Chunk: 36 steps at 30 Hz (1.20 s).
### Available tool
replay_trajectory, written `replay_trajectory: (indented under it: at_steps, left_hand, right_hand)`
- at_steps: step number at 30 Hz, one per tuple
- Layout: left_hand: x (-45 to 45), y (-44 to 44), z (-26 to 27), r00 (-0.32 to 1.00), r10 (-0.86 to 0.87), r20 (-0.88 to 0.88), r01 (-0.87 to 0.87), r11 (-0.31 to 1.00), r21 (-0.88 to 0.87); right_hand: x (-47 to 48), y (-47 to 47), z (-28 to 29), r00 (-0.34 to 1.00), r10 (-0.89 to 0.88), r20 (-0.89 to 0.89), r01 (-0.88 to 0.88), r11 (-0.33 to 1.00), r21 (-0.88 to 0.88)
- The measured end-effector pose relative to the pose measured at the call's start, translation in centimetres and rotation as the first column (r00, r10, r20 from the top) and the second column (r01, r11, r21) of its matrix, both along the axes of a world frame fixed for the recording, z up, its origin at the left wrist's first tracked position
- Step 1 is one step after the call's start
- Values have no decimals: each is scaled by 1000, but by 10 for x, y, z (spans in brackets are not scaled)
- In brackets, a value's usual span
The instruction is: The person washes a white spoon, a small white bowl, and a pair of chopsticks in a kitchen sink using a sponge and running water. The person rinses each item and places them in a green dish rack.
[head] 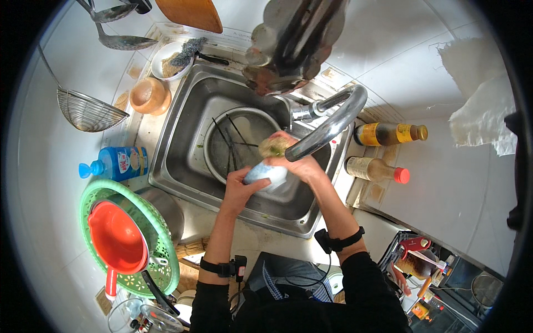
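Over the stainless steel sink (191,183), my left hand (243,187) grips the rim of a white and light-blue bowl (266,175), which is tilted and slightly blurred. My right hand (297,160) holds a tan scrubbing pad (272,147) with a green patch, just above the bowl. The curved chrome faucet (329,131) partly covers the right hand. Below and beyond the bowl, a round metal basin (212,156) in the sink holds some water and several dark chopsticks (230,147).
Left of the sink stand a blue dish soap bottle (125,163), a wooden mortar (149,96) and a green colander (89,224) with a red plastic ladle (118,237). Two sauce bottles, one yellow-labelled (377,134) and one red-capped (370,168), stand right. A white bowl (158,62) holds scourers.
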<state>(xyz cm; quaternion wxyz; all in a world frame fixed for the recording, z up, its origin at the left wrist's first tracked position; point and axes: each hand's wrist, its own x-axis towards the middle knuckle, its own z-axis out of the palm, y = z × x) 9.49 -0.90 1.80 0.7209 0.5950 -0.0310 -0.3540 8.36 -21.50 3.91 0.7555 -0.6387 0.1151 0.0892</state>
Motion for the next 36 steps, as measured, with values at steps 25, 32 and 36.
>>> replay_trajectory:
  at_steps: [25, 32, 36]
  left_hand:
    - [-2, 6, 6, 977, 91, -192, -133, 966, -221]
    - [-1, 10, 1, 968, 100, -229, -162, 949, -270]
    - [-1, 11, 0, 972, 80, -220, -141, 951, -275]
  right_hand:
    - [-10, -21, -22, 931, -65, -359, 239, 853, 463]
    - [-5, -18, -16, 876, -72, -477, 321, 824, 466]
    - [-6, -20, -18, 914, -60, -402, 207, 920, 334]
